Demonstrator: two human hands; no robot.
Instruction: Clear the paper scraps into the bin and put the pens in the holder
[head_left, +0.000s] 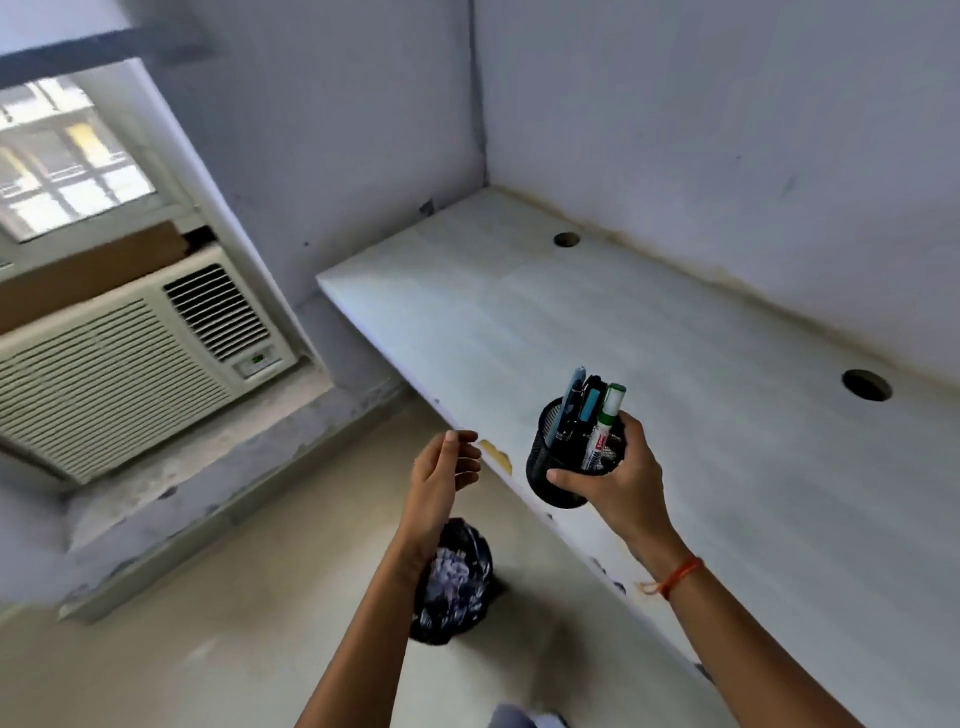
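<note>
A: Right hand (615, 480)?
B: Wrapped around a black mesh pen holder (558, 470), thumb across the near side, fingers curled round the far side. Holder is lifted, tilted a bit left, over the near edge of the white desk (675, 374). Orange thread on that wrist (672, 577).
A: What's in the holder?
B: Pens (574, 402) standing up, plus a green-capped marker (605, 423) on the right side of it. Exact pen count, can't tell, they overlap.
A: Left hand (441, 480)?
B: Empty, fingers loosely spread and half curled, palm facing right, hanging in the air just left of the holder, not touching it.
A: Bin?
B: Bin with a black bag liner (457, 587) on the floor, near and left of the desk edge, directly under the left forearm. Crumpled paper scraps (452, 564) inside it, blurry.
A: Desk top?
B: Two round cable holes (866, 385) along the far side by the wall. Window air conditioner (130, 358) far left.
</note>
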